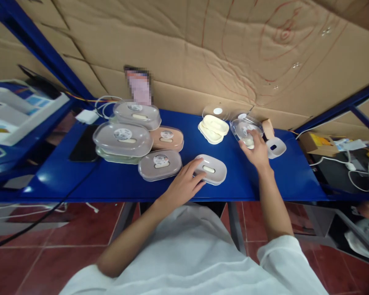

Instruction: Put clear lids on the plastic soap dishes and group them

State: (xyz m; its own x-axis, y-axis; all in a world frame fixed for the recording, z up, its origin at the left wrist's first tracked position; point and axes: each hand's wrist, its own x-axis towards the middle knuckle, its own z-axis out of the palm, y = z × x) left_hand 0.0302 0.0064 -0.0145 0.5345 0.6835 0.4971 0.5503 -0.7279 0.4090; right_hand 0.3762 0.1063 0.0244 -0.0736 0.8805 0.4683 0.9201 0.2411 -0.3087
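Note:
My left hand (184,183) lies with its fingers curled over the left end of a white oval soap box (213,169) near the front of the blue shelf (80,180). My right hand (257,150) reaches further back and grips a clear plastic oval lid (244,128). Just right of that hand sits a small white part with a dark slot (275,147). A stack of cream oval trays (213,128) stands between the two hands, further back, with another clear lid (217,111) behind it.
Several lidded oval boxes, grey and pinkish, are piled at the left (123,139) (160,164) (167,138). A black phone (84,143) lies flat at the far left. Cardboard lines the back wall. White cables and a carton (313,141) sit to the right.

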